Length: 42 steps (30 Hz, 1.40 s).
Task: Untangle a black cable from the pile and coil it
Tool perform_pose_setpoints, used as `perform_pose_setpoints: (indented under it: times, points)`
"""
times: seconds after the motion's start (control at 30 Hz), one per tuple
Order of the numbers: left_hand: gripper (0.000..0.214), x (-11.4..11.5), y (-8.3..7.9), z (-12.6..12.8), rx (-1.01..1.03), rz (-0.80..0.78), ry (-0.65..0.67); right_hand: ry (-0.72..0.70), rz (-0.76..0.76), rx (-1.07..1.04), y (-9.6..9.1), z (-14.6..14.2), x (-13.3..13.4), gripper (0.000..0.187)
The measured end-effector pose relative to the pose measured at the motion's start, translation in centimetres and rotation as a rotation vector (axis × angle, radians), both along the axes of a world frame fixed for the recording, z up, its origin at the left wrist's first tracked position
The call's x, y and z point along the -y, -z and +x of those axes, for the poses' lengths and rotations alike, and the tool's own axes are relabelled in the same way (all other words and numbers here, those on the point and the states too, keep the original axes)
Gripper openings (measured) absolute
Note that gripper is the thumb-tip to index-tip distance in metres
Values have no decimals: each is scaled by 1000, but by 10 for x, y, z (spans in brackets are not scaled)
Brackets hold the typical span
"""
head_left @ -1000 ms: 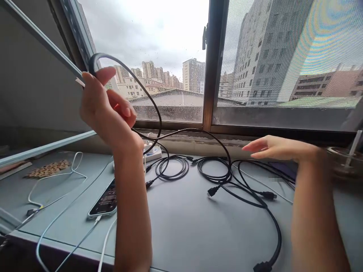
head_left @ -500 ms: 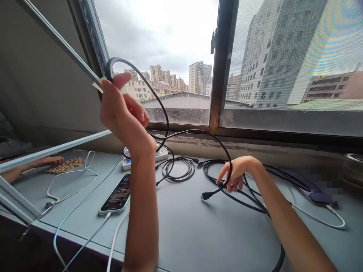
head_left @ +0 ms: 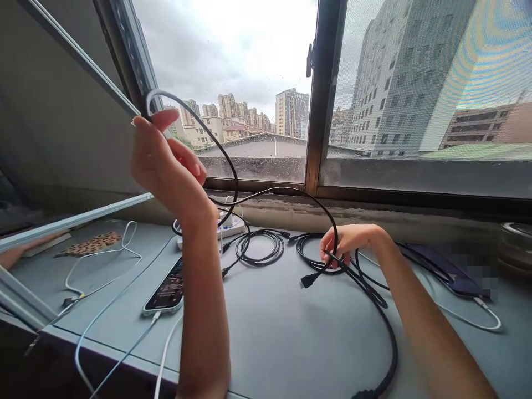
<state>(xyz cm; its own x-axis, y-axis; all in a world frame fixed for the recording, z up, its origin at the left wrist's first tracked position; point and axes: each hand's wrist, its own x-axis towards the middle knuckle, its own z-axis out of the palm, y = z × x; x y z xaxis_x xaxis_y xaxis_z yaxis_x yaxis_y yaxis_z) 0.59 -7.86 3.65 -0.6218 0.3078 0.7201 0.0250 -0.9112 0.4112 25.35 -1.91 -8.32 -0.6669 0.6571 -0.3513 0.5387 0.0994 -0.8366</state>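
My left hand (head_left: 166, 158) is raised in front of the window, its thumb and fingers closed on a black cable (head_left: 236, 177). The cable loops over the fingers and arcs down to the right. Low above the desk, my right hand (head_left: 338, 244) has its fingers curled round strands of the same cable. A flat black connector (head_left: 308, 280) hangs just below those fingers. From the right hand, more of the cable sweeps down to the near edge of view, where another black plug (head_left: 366, 394) shows partly. My right fingertips are partly hidden by the strands.
Coiled black cables (head_left: 261, 248) lie behind on the grey desk (head_left: 266, 332). A charging phone (head_left: 166, 288) sits at left by a white power strip (head_left: 236, 226). A dark purple phone-like device (head_left: 453, 271) and a glass jar (head_left: 515, 249) stand right. Another person's arm (head_left: 20, 252) shows beyond the metal frame.
My left hand has shifted slightly left with the cable. The strands below my right hand have swung, and a plug has come into view at the bottom. The other person's hand has moved left.
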Motion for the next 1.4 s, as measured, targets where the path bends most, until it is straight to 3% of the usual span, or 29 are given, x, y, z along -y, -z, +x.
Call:
perform_pose_setpoints:
  times: [0.2,0.4,0.53,0.67,0.77,0.83,0.93,1.03,1.17,1.4]
  points:
    - [38,-7,0,-11,18,-18,-66,182,220,-147,-16,22,-1,35]
    - [37,-9,-3,-20,95,-3,-103,476,488,-320,-17,43,-5,48]
    - [33,-7,-4,-25,95,-7,-84,592,563,-387,-18,45,-5,48]
    - [12,-6,-1,-14,-156,-101,198,569,680,-371,-24,31,-1,35]
    - [60,-5,4,5,-451,-237,372,632,847,-295,-32,20,7,27]
    - [76,-4,10,18,-667,-328,421,694,1007,-188,-39,15,14,27]
    - [73,-4,20,35,-888,-414,429,774,1163,-109,-49,10,26,30]
    - [67,-7,29,48,-1018,-442,419,803,1139,-222,-56,6,35,36]
    - [61,-18,38,59,-1183,-412,414,692,1072,-389,-58,0,41,35]
    - [36,-33,45,60,-1455,-261,162,601,1166,-261,-53,-3,39,17]
